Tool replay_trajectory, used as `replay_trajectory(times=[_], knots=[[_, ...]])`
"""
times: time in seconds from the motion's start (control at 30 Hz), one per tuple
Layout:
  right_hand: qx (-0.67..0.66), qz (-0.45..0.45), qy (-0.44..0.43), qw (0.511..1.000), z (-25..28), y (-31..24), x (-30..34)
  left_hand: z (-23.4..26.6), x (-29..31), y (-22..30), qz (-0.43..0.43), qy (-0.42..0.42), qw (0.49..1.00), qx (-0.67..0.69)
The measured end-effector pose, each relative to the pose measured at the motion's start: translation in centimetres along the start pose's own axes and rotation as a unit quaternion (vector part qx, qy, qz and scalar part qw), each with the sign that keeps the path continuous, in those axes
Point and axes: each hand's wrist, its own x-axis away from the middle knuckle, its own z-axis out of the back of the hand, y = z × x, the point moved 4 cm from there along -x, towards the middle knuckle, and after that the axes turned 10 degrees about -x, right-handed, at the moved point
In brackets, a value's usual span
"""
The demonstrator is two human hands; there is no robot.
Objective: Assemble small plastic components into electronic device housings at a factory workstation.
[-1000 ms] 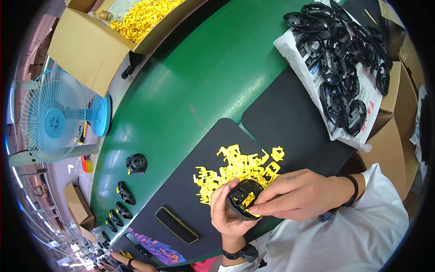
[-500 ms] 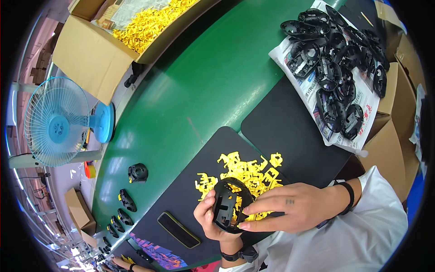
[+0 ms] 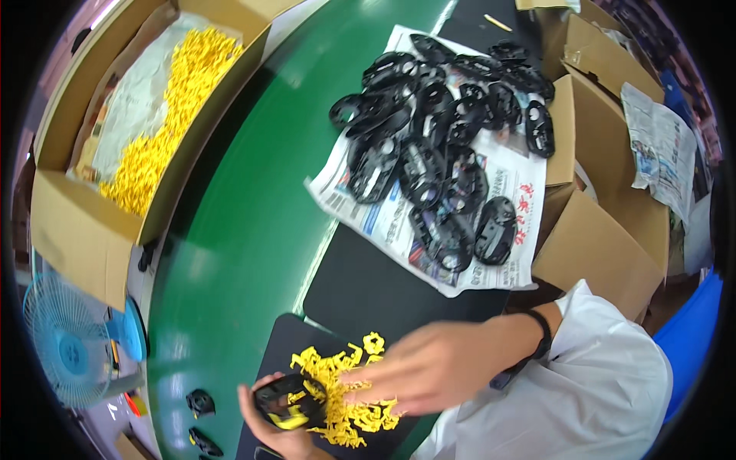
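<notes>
My left hand (image 3: 268, 433) grips a rounded black plastic shell (image 3: 285, 395), tilted with its hollow side showing. Yellow plastic sits in the shell along its lower edge. Just right of the shell, a loose pile of small yellow plastic clips (image 3: 349, 422) lies on a black mat. Over that pile hovers my right hand (image 3: 433, 364), blurred by motion, with its fingers stretched out and apart and nothing visible in them. Whether its fingertips touch the clips I cannot tell.
Many black shells (image 3: 422, 172) lie heaped on newspaper (image 3: 337, 184) at the far side. A cardboard box (image 3: 84, 230) of yellow clips stands far left, above a blue fan (image 3: 73, 353). Two black shells (image 3: 201, 402) sit at lower left; open cartons (image 3: 606, 253) stand right.
The view has swung toward the heaped shells and the box. My right hand has come off the black shell and moved over the yellow clips. My left hand still holds the shell.
</notes>
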Motion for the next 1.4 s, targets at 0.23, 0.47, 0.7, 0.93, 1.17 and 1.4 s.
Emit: replay_trajectory(times=[0.23, 0.47, 0.7, 0.93, 1.17, 1.4], knots=[[0.4, -0.229, 0.163, 0.872, 13.2, 1.3, 7.8, 2.9, -7.5, -7.0, 0.2, -0.054, 0.924, 0.321], [0.4, -0.36, 0.178, 0.824, 12.6, 2.2, 12.4, 6.6, -12.4, -11.0, 0.139, 0.084, 0.977, -0.139], [0.261, -0.457, 0.111, 0.843, 12.8, 1.6, 11.9, 9.8, -10.9, -10.7, 0.068, 0.097, 0.951, -0.287], [0.446, -0.306, 0.132, 0.831, 15.6, 4.6, 7.4, 6.7, -2.4, -0.1, 0.053, 0.139, 0.935, -0.321], [0.485, -0.261, 0.144, 0.822, 16.1, 3.6, 7.6, 1.6, 4.4, 2.8, 0.014, -0.007, 0.994, -0.104], [0.003, -0.054, 0.035, 0.998, 7.6, -3.6, 2.3, -4.6, 7.0, 5.0, 0.141, -0.357, 0.909, 0.161]])
